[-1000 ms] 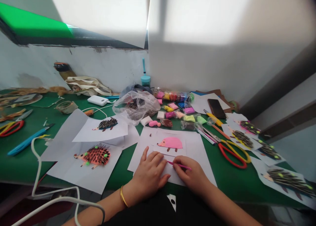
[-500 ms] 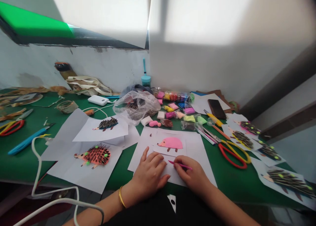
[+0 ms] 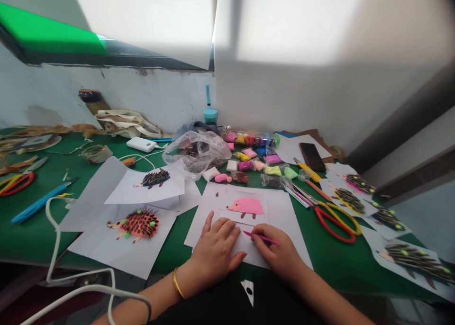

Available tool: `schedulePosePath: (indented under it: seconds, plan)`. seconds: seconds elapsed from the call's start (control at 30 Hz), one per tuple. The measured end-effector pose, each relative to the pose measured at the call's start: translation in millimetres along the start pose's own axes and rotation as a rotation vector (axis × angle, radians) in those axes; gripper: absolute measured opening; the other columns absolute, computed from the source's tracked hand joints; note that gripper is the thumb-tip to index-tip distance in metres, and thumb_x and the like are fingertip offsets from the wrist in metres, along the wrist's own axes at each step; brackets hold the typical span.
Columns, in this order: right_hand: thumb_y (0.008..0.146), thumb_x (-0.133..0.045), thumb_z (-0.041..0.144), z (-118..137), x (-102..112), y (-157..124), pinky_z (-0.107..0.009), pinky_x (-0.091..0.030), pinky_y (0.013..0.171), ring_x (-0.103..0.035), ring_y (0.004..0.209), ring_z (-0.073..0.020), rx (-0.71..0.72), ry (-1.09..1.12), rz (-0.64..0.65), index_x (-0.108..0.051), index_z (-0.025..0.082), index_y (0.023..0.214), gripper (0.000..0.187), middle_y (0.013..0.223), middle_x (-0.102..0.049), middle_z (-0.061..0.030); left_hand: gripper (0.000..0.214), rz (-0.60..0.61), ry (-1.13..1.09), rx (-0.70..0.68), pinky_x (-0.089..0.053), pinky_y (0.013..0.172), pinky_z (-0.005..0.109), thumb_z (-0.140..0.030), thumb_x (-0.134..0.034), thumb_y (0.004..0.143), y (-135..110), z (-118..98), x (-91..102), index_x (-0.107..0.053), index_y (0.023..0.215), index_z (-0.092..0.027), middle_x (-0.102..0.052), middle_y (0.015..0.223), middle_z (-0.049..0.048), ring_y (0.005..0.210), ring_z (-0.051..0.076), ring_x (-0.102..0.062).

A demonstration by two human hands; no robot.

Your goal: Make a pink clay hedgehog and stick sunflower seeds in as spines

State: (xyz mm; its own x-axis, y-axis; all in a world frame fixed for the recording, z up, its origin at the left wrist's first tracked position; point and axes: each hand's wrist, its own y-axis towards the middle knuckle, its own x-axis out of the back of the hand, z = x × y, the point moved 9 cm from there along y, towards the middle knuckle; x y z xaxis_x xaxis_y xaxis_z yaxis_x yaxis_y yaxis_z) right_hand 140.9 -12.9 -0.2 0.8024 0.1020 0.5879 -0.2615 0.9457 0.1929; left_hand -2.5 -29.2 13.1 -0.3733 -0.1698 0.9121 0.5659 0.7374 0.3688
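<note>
My left hand (image 3: 216, 244) lies flat, palm down, over the lower part of the white paper, fingers stretched out and thumb apart. In my right hand (image 3: 275, 251) a thin pink clay modelling tool (image 3: 263, 238) is pinched, its pointed tip aimed left toward my left fingers, low over the paper. Just beyond both hands is a pink clay hedgehog (image 3: 249, 205) with brown legs and a small dark eye, flat on a smaller white card (image 3: 265, 220). This card rests on a larger white sheet (image 3: 291, 239). A small brown bit (image 3: 217, 194) sits at the sheet's upper left.
Behind the sheet lie several wrapped clay packs (image 3: 245, 166) and a clear plastic bag (image 3: 197, 152). Red-and-yellow scissors (image 3: 334, 223) and a phone (image 3: 312, 157) are on the right, near finished hedgehog pictures (image 3: 408, 258). Leftward are more hedgehog pictures (image 3: 138, 225) and a white cable (image 3: 53, 239).
Both hands have shifted very slightly to the right, the modelling tool moving with my right hand. The pink hedgehog and the papers look unmoved.
</note>
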Motion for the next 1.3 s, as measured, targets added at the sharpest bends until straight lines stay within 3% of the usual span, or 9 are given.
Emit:
schedulePosePath:
  seconds: [0.9,1.3]
  plan:
    - [0.093,-0.050,0.026,4,-9,4,-0.029,-0.047,0.074,-0.062,0.079,-0.0174,0.027,-0.071,0.069,-0.064,0.023,0.090,0.015,0.085,-0.069,-0.0014,0.046,-0.024,-0.023,-0.009,-0.010,0.121,0.055,-0.051,-0.059,0.088,0,0,3.2,-0.061,0.122,-0.020,-0.063,0.119,0.0075,0.121,0.028,-0.051]
    - [0.095,-0.049,0.022,20,-10,0,-0.029,-0.047,0.071,-0.064,0.077,-0.0184,0.221,-0.205,-0.009,-0.063,0.021,0.093,0.015,0.085,-0.070,-0.0040,0.039,-0.053,-0.013,-0.040,-0.011,0.120,0.055,-0.049,-0.062,0.086,0,-3,6.2,-0.064,0.113,-0.021,-0.064,0.117,0.0070,0.119,0.027,-0.052]
